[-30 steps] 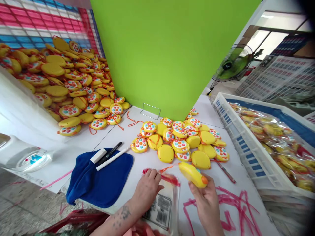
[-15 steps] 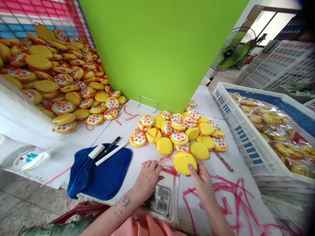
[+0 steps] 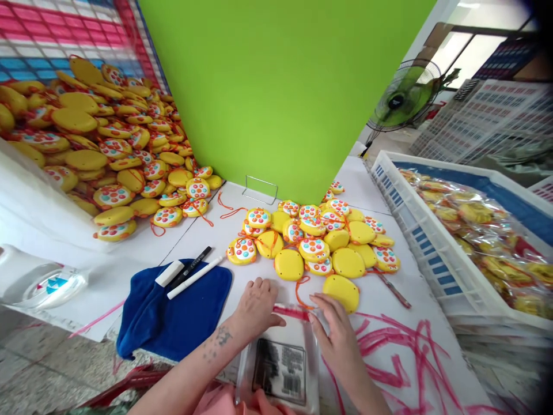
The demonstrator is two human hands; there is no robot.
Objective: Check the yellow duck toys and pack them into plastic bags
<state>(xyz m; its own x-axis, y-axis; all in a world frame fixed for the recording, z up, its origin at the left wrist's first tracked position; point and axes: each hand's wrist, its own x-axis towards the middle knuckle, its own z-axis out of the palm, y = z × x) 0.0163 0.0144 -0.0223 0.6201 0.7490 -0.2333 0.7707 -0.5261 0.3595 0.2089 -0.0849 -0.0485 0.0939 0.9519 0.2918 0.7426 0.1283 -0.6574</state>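
Observation:
A stack of clear plastic bags [image 3: 246,369] with a black printed label and a red strip along the top lies in front of me. My left hand [image 3: 256,304] rests by its upper left corner, fingers bent down and thumb apart. My right hand [image 3: 339,337] is at the upper right corner, fingers extended and apart, with nothing in its grasp. Just beyond its fingertips, a yellow oval toy [image 3: 341,293] lies back up on the table, with an orange cord beside it. Further off is a pile of similar turtle-like toys [image 3: 288,264], some showing white tops with coloured dots.
A large heap of the same toys [image 3: 112,196] lies at left. A blue cloth [image 3: 185,323] bears a white pen [image 3: 194,278] and a black marker [image 3: 190,268]. The green board [image 3: 276,86] stands behind. At right, a white crate [image 3: 400,213] holds bagged toys.
My right hand has let go of the yellow toy, which now lies on the table, and has moved down and left to the bags. My left hand has shifted slightly.

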